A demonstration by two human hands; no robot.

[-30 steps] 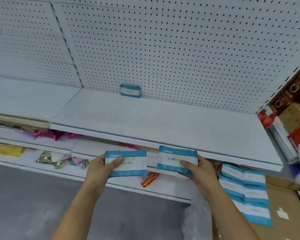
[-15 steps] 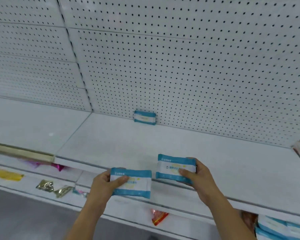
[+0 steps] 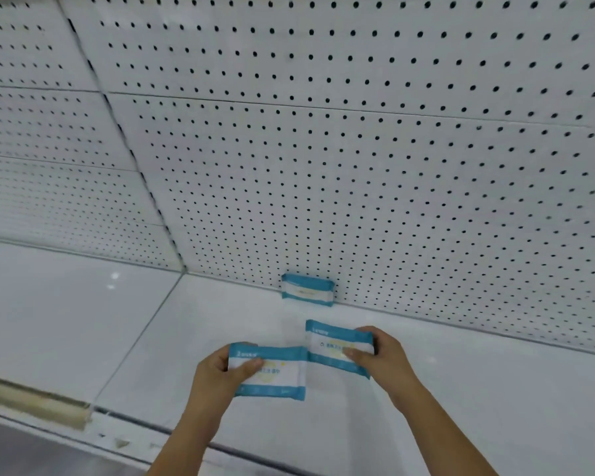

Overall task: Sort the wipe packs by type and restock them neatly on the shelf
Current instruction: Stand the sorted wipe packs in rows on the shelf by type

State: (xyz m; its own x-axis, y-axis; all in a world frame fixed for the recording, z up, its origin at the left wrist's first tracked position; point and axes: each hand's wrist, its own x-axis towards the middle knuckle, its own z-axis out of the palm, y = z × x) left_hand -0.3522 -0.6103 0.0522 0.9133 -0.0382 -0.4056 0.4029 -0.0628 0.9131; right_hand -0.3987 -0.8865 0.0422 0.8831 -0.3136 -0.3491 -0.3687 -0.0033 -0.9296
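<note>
Both my hands are over the white shelf (image 3: 478,389), each with a blue-and-white wipe pack. My left hand (image 3: 220,376) grips the left wipe pack (image 3: 275,376) by its left end, thumb across the front. My right hand (image 3: 382,359) grips the right wipe pack (image 3: 334,345) by its right end, slightly higher and farther in. The two packs nearly touch at their inner edges. A third pack of the same kind (image 3: 308,290) stands upright at the back of the shelf against the pegboard.
A white pegboard back wall (image 3: 392,166) rises behind the shelf. A neighbouring shelf section (image 3: 59,310) lies to the left, past a seam. A beige price strip (image 3: 31,400) runs along the front edge at lower left.
Both hands have moved forward and up over the shelf with their packs, closer to the standing pack. The view has tilted up, so the lower shelves and the box have left the frame.
</note>
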